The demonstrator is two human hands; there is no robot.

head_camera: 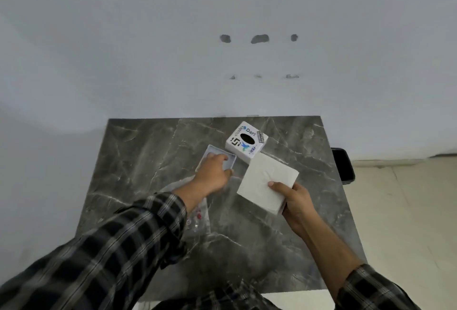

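Grey marble table stands against a white wall. At 12 o'clock from its middle, the left hand grips a shallow white tray, fingers inside and thumb outside its wall. At 2 o'clock the right hand holds a white tissue stack, thumb on top. At 1 o'clock sits 1 stickered white box.

The paper stack held in my right hand is soft, matt white tissue, faintly creased on top, and the shallow tray my left hand grips looks like smooth, dull pale plastic. The box is smooth and white with printed stickers. The tabletop is polished grey stone with pale veins, and a crinkled, shiny clear plastic wrapper lies under my checked woven cloth sleeve.
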